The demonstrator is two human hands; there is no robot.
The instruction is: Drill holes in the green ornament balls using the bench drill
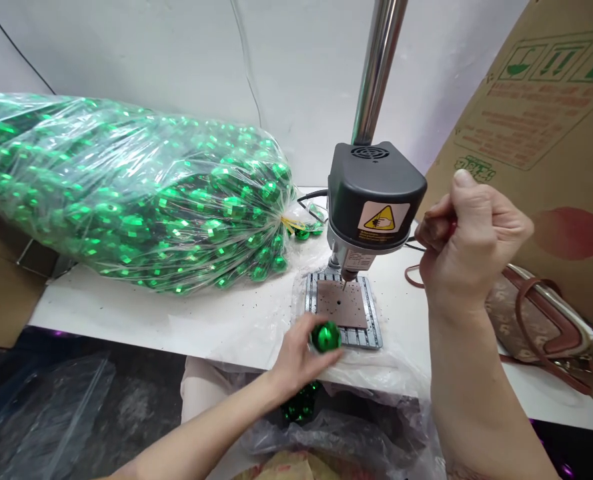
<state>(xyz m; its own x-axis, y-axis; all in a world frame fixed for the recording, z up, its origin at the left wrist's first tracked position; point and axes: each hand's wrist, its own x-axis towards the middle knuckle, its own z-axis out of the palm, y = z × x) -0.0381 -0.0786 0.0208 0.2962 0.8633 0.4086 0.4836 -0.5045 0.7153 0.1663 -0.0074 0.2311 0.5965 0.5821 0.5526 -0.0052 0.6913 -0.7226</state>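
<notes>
Right fist [469,243] high, ball [327,337] in left [295,353]

Shiny green ball [327,337], round and mirror-bright, held in the left hand [299,353] at the near edge of the metal base [375,331] of an upright drill press [349,183]. The press has a black housing with a yellow warning label [383,218]; its thin bit [345,286] points down, apart from the ball, above a brown pad [353,315] with a dark hole [339,303]. A red object [453,228], mostly hidden, shows inside the curled right hand [471,247]
</notes>
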